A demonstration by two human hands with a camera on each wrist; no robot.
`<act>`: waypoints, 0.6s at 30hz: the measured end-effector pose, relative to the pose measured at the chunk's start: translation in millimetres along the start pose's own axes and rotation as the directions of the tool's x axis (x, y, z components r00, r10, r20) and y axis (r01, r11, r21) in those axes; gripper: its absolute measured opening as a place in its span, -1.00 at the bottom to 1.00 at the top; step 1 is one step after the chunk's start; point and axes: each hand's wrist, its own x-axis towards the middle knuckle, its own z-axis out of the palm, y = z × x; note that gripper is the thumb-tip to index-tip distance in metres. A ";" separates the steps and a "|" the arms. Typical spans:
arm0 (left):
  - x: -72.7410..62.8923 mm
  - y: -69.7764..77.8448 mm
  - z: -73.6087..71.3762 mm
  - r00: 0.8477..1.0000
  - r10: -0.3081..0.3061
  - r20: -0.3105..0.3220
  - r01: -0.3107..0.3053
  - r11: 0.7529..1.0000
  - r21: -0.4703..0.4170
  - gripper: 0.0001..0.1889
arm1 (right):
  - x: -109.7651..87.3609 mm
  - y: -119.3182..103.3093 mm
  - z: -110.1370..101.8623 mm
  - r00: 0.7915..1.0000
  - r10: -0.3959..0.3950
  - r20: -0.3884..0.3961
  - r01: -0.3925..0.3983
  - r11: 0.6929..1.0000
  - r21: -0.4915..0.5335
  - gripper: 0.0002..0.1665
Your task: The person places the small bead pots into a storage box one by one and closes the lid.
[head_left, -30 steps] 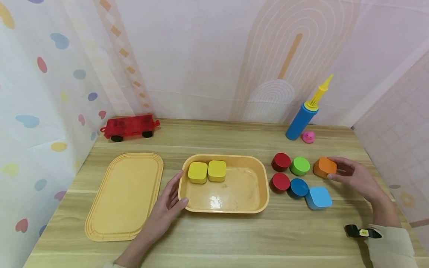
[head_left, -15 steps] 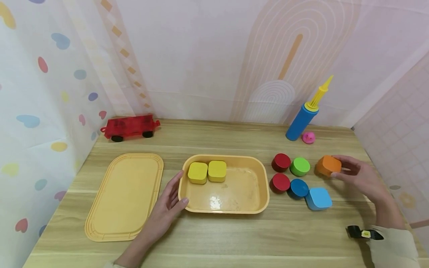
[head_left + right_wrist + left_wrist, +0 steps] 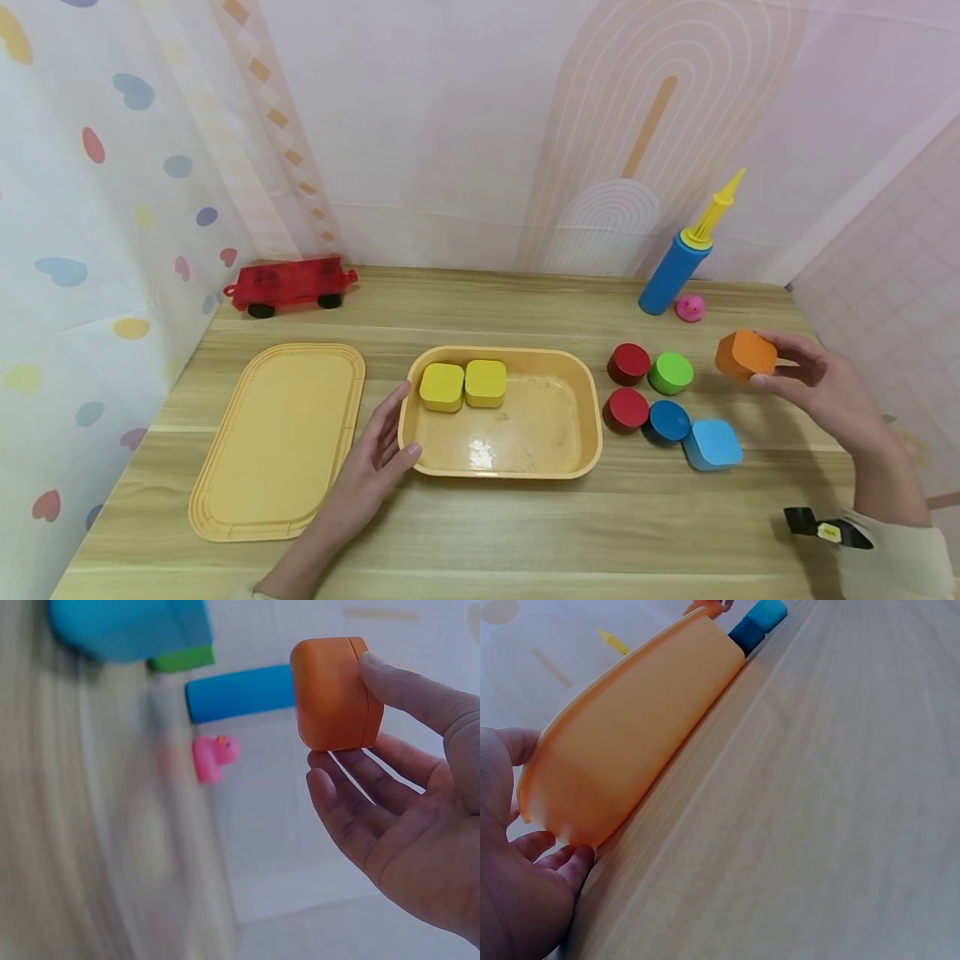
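Note:
My right hand [image 3: 836, 396] pinches an orange block [image 3: 746, 356] between thumb and fingertips, held above the table at the right. The right wrist view shows the orange block's [image 3: 330, 694] rounded sides and a seam near one end. My left hand [image 3: 371, 462] holds the left end of a pale orange tub [image 3: 517, 477], thumb and fingers spread around its corner. Inside the tub, two yellow blocks [image 3: 442, 386] sit side by side at the back left. Right of the tub stand two red blocks [image 3: 628, 364], a green one [image 3: 671, 372], a dark blue one [image 3: 667, 422] and a light blue one [image 3: 712, 444].
A flat pale orange lid [image 3: 277, 442] lies left of the tub, under the left forearm. At the back are a red toy wagon chassis [image 3: 292, 283], a blue and yellow hand pump [image 3: 675, 267] and a pink toy duck [image 3: 690, 308]. Patterned curtains border the table.
My right hand has lifted the orange block off the table and moved it a little to the right, tilting it. The left hand and the tub have stayed put.

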 end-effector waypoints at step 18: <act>0.6 0.5 -0.1 1.000 0.002 0.001 -0.002 1.000 -0.003 -0.23 | -1.8 -58.5 22.5 0.997 -0.069 -0.029 0.068 0.997 -0.041 -0.29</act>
